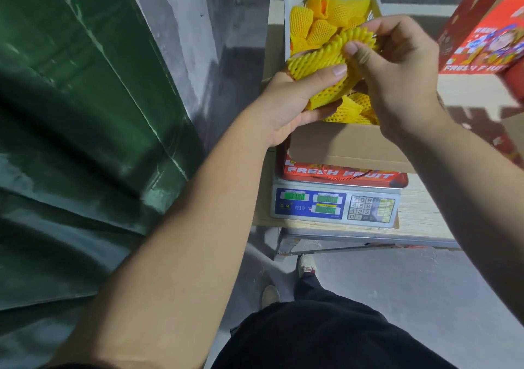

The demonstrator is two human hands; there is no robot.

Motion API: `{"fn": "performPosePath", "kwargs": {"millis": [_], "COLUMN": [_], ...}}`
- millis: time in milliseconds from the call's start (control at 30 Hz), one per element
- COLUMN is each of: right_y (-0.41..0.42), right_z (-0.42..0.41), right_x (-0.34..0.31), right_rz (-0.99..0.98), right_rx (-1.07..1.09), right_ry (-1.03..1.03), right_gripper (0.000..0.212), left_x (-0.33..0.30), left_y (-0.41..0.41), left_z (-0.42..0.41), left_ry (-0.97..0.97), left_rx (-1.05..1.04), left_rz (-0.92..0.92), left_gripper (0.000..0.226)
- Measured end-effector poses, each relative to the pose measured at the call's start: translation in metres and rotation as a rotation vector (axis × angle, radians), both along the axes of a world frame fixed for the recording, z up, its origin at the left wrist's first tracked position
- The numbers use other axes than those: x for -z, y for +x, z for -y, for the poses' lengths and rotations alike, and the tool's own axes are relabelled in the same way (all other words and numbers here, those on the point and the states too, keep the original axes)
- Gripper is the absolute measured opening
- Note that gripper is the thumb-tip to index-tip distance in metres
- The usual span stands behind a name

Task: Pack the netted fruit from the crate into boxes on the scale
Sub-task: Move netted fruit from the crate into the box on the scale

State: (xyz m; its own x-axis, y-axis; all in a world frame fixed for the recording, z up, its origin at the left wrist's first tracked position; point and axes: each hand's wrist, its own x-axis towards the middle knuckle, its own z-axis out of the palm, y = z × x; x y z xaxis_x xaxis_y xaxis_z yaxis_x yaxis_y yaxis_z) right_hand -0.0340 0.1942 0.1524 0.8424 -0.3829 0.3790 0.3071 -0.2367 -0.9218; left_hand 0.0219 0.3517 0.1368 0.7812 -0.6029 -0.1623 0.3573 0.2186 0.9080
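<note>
With the left hand [286,105] gripping the netted fruit [320,62] above the box [348,147] on the scale [334,207] and the right hand [397,76] pinching its foam net, a slack grip risks dropping the fruit and bruising it.

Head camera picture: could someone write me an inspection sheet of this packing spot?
Surface: pale wooden table carrying a grey digital scale.
Job's things: open cardboard box printed FRESH FRUIT on the scale, yellow foam-netted fruit inside; white tray of yellow foam nets behind.
Clutter: red printed fruit boxes at right.
Hands: left hand and right hand both grip one yellow foam net.
Cables: nothing seen.
Surroundings: green sheet, grey concrete floor.
</note>
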Motion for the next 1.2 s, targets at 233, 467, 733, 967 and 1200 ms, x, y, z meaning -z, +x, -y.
{"fn": "performPosePath", "kwargs": {"millis": [233,467,733,967,1200], "right_y": [0.024,0.065,0.185,0.296,0.36], "right_z": [-0.004,0.039,0.16,0.208,0.193], "right_x": [0.01,-0.005,0.001,0.125,0.187], "right_rz": [-0.412,-0.663,-0.509,-1.15,-1.181], "right_rx": [-0.06,-0.3,0.146,-0.394,-0.603], "right_ry": [0.389,0.574,-0.018,-0.924,-1.142], "right_gripper": [0.043,0.039,0.019,0.06,0.065], "left_x": [-0.003,-0.007,0.01,0.053,0.082], "left_y": [0.007,0.029,0.122,0.192,0.205], "left_z": [0.026,0.084,0.129,0.154,0.166], "left_ry": [0.09,0.191,0.711,1.265,1.321], "left_rx": [-0.079,-0.287,-0.1,0.337,0.273], "left_rz": [0.081,0.314,0.599,0.599,0.623], "left_gripper": [0.046,0.027,0.054,0.022,0.016]}}
